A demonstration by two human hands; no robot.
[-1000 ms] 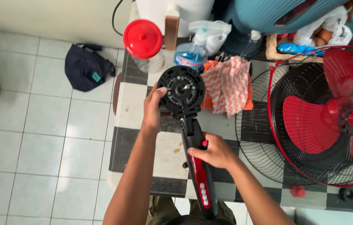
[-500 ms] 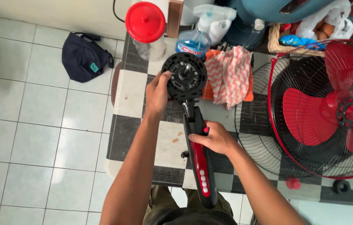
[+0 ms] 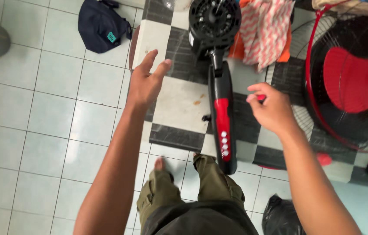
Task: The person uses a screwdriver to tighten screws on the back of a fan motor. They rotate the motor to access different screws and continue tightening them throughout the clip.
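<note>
Looking down from the head camera, the left hand [image 3: 145, 82] hangs spread and empty above the near-left part of the black-and-white chequered bench [image 3: 179, 104], touching nothing. The right hand [image 3: 271, 109] is loosely curled with thumb and forefinger pinched on something small and red [image 3: 260, 97]; what it is I cannot tell. Between the two hands lies the black-and-red plastic fan body with its round black motor housing [image 3: 221, 100], motor end far, its button end jutting past the near bench edge above the person's olive-green trousers [image 3: 192, 196].

That overhang is the worry: with neither hand on it, a knock from a wrist or knee could tip the fan body off onto the pale tiled floor [image 3: 40, 130]. The small pinched piece could slip and roll away under the bench. Just right, the red fan blade inside its wire grille [image 3: 349, 82] sits close to the right forearm, and a careless sweep could snag it. A striped red-and-white cloth [image 3: 264, 30] lies beside the motor housing.
</note>
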